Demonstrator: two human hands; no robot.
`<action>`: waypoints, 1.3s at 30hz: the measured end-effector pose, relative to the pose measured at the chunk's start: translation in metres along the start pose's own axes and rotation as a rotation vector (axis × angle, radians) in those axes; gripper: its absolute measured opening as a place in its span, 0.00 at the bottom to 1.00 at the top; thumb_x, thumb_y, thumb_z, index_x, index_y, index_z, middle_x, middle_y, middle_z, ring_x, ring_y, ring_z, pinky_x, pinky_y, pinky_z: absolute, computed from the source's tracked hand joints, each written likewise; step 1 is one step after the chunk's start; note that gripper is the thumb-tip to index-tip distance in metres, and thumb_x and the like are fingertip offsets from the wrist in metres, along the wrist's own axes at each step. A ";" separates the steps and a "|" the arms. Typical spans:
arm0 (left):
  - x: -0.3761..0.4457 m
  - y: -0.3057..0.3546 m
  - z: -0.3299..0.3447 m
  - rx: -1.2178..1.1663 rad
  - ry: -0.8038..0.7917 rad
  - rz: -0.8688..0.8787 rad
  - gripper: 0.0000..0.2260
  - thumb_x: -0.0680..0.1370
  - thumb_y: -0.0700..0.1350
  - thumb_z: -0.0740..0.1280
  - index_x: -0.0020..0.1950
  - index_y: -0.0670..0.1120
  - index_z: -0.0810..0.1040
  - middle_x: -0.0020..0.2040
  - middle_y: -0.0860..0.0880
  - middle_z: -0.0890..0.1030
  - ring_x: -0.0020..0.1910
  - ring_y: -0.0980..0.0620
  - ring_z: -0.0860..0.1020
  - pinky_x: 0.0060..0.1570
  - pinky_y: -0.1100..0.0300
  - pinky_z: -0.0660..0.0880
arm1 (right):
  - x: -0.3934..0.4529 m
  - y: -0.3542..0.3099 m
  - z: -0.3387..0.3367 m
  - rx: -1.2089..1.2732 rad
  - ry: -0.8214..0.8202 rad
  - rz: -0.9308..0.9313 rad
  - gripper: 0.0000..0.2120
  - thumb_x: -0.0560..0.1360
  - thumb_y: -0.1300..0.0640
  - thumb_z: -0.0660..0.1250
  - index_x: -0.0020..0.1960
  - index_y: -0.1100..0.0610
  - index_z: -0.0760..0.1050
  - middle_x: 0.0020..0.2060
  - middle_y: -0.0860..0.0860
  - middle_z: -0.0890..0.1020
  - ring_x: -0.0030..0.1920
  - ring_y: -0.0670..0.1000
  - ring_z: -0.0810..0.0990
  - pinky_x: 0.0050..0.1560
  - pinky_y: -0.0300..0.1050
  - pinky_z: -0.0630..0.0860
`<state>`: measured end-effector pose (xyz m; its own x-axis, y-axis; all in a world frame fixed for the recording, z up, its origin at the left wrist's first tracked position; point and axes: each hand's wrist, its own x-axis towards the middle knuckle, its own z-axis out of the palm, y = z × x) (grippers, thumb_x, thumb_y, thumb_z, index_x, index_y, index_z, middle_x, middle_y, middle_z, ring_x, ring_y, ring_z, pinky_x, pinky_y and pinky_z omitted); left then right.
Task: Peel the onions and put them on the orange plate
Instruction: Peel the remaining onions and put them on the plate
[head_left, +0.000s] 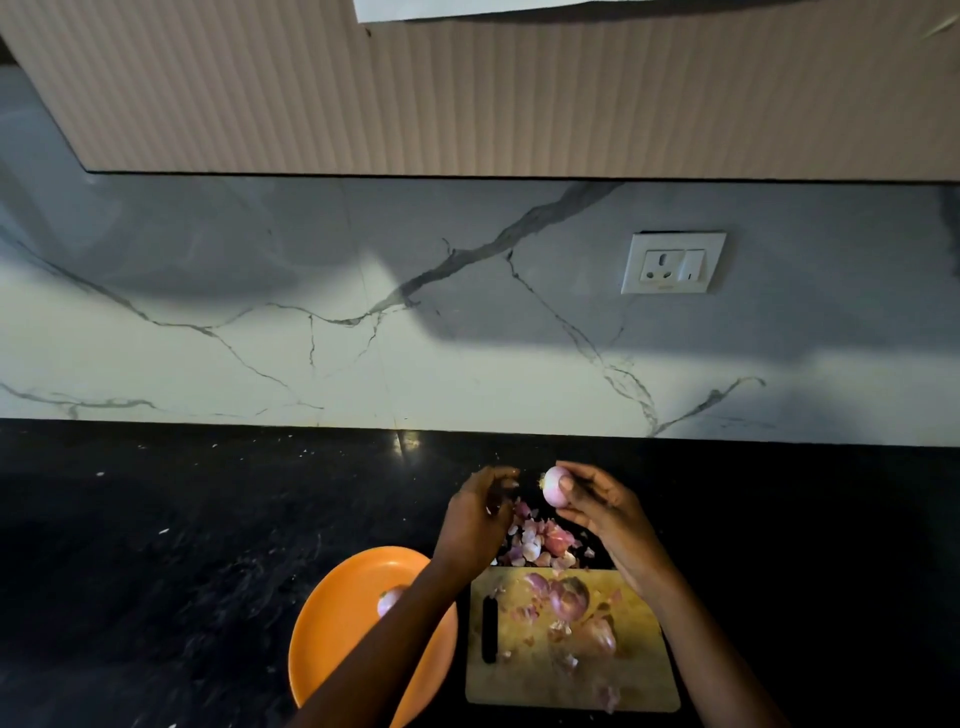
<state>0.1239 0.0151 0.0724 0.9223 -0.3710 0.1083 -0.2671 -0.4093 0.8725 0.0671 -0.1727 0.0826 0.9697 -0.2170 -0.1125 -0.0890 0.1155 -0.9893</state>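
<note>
While the right hand (605, 512) pinches a pale, mostly bare onion (555, 486) between thumb and fingertips above the dark counter (156, 545), the left hand (480, 514) hovers just beside it with its fingers loosely curled; whether a scrap of skin is pinched in them I cannot tell. Directly below the grip lies a heap of peels (537, 540), and nearer the person than the heap sits the cutting board (639, 670) with unpeeled onions (569, 603) and a dark-handled knife (489, 629), its blade not clear. The orange plate (332, 644) sits below and to the left of the grip, under the left forearm, with one peeled onion (390, 600) already on it.

Judging from this, the hold is a light fingertip one on a smooth, round, likely slippery bulb, so a hard tug at the root end could pop it loose into the peels or roll it across the counter. Carrying it to the plate means crossing under or around the left arm, and a bump there could knock it free. Root fibres seem to remain at the onion's left end, so plating it now would leave it unfinished
</note>
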 end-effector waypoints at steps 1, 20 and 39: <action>0.002 0.000 0.001 -0.001 0.009 0.001 0.15 0.80 0.36 0.67 0.65 0.49 0.77 0.57 0.55 0.79 0.54 0.63 0.79 0.49 0.75 0.73 | 0.000 0.000 0.000 -0.002 0.000 -0.003 0.21 0.72 0.46 0.73 0.63 0.51 0.80 0.57 0.50 0.85 0.59 0.51 0.84 0.60 0.51 0.80; -0.004 0.015 0.024 -0.462 0.200 -0.260 0.05 0.81 0.39 0.66 0.49 0.46 0.81 0.44 0.49 0.85 0.45 0.53 0.83 0.49 0.55 0.80 | -0.002 0.000 0.014 -0.069 -0.024 -0.031 0.20 0.72 0.44 0.73 0.62 0.47 0.80 0.57 0.47 0.85 0.58 0.47 0.83 0.60 0.48 0.80; 0.002 -0.013 0.016 0.030 0.026 -0.281 0.11 0.77 0.39 0.71 0.57 0.49 0.74 0.55 0.52 0.74 0.51 0.55 0.77 0.52 0.61 0.77 | 0.000 0.011 0.000 -0.276 0.063 -0.090 0.24 0.68 0.58 0.81 0.59 0.45 0.76 0.56 0.45 0.82 0.54 0.43 0.83 0.52 0.40 0.80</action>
<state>0.1252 0.0064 0.0533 0.9682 -0.2177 -0.1233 -0.0074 -0.5174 0.8557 0.0666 -0.1713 0.0716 0.9613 -0.2747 -0.0207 -0.0704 -0.1726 -0.9825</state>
